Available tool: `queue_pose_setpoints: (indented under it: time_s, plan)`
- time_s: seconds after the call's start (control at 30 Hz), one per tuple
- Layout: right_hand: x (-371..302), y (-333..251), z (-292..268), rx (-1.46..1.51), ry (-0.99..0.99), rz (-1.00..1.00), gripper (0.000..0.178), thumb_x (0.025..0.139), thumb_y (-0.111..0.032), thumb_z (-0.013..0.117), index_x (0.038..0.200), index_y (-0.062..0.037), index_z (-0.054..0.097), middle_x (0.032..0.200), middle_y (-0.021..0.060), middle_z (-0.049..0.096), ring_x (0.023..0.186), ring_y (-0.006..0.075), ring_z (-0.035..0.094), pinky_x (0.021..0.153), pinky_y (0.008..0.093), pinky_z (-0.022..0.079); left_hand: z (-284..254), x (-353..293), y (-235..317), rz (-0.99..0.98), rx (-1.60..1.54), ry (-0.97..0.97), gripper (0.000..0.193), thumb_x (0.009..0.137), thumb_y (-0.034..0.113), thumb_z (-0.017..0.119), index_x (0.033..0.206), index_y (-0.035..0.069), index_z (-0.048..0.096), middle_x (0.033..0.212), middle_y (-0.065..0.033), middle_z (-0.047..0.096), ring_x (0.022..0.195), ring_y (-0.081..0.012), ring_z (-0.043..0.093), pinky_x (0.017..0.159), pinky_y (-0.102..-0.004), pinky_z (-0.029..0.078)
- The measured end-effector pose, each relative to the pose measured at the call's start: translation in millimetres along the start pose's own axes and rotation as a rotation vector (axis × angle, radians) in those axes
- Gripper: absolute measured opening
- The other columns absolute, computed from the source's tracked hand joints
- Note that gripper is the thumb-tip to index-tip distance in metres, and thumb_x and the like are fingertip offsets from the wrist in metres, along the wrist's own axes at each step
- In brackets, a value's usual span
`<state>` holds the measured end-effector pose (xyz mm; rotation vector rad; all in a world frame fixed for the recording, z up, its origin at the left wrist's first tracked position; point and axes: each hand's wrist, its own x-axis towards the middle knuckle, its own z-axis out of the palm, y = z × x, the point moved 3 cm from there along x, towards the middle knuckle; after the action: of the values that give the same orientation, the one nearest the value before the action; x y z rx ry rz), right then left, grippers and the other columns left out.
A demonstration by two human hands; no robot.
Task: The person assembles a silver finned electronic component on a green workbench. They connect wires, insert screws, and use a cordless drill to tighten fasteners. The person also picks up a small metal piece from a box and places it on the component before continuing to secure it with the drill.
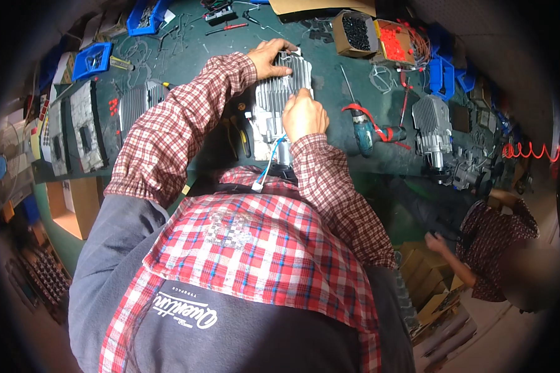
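A silvery finned metal housing (269, 102) lies lengthwise on the green bench in front of me. My left hand (271, 59) grips its far end, thumb across the fins and fingers over the far edge. My right hand (305, 117) rests at the housing's near right side with its fingers curled in; whatever they hold is hidden under the hand. From the housing's near end a blue and white cable (270, 163) hangs toward me, ending in a white connector (257, 186). Pliers with yellow-and-black handles (244, 142) lie to the left of the housing.
Right of my hand lies a teal power drill (363, 133) with a red strap. Another finned housing (432, 121) is farther right. Boxes of black screws (356, 32) and red caps (393, 43) stand at the back. Blue bins (92, 61) line the left. A co-worker (498, 242) is at lower right.
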<state>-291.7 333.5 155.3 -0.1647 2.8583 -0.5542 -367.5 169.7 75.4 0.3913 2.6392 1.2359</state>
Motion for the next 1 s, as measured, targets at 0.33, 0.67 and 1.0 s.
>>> queue_pose_setpoints:
  time_s: [0.33, 0.67, 1.0]
  plan:
    - [-3.4, -7.4, -0.4, -0.002, -0.082, 0.103, 0.025, 0.087, -0.027, 0.057, 0.093, -0.0023, 0.061, 0.081, 0.0259, 0.066, 0.081, 0.0443, 0.065, 0.075, 0.0519, 0.05, -2.2, -9.8, 19.0, 0.06, 0.155, 0.035, 0.059, 0.082, 0.031, 0.071, 0.132, 0.016, 0.044, 0.124, -0.0126, 0.052, 0.12, -0.0325, 0.048, 0.101, -0.0492, 0.038]
    - [-7.3, 1.9, -4.1, 0.033, -0.174, 0.152, 0.024, 0.085, -0.023, 0.055, 0.088, -0.0024, 0.067, 0.086, 0.0235, 0.068, 0.084, 0.0407, 0.066, 0.078, 0.0495, 0.051, 3.2, -12.7, 6.5, 0.103, 0.101, 0.086, 0.056, 0.084, 0.032, 0.069, 0.132, 0.015, 0.045, 0.126, -0.0117, 0.052, 0.122, -0.0314, 0.047, 0.102, -0.0496, 0.036]
    - [2.1, -1.8, -6.0, 0.037, -0.191, 0.21, 0.025, 0.084, -0.024, 0.057, 0.089, -0.0028, 0.07, 0.089, 0.0242, 0.068, 0.089, 0.0394, 0.066, 0.081, 0.047, 0.052, 1.8, -4.0, -0.6, 0.067, 0.04, 0.069, 0.052, 0.083, 0.032, 0.069, 0.128, 0.014, 0.049, 0.128, -0.0122, 0.05, 0.125, -0.0322, 0.044, 0.107, -0.0422, 0.034]
